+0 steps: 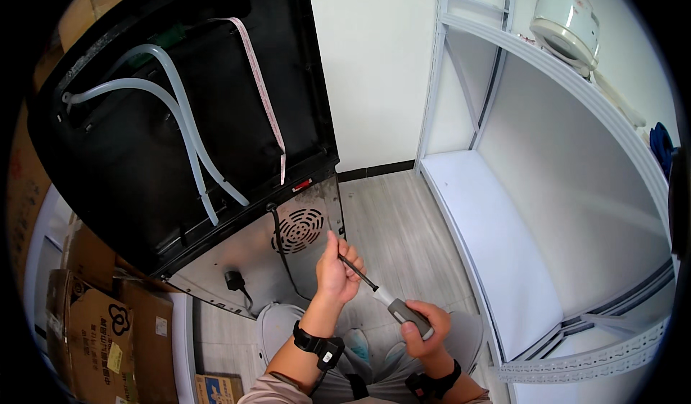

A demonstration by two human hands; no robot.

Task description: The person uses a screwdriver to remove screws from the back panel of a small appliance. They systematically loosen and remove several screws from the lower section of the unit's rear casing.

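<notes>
A screwdriver (409, 318) with a grey-and-white handle and a long dark shaft lies slantwise between my hands. My right hand (430, 326) is wrapped round its handle. The fingers of my left hand (338, 273) close round the far end of the shaft, so the tip is hidden. Just beyond my left hand stands an appliance with a bare metal back panel (216, 256) and a round slotted vent (299, 230). Its black upper part (216, 109) shows two pale hoses (180, 105) and a flat ribbon cable (260, 91). A black power cord (283, 253) runs down the panel.
White metal shelving (497, 260) lines the right side, with a white appliance (568, 26) on its upper board. Cardboard boxes (93, 339) are stacked at the left. A small printed box (218, 388) sits at the lower left. Grey wood-look floor (392, 217) shows between shelf and appliance.
</notes>
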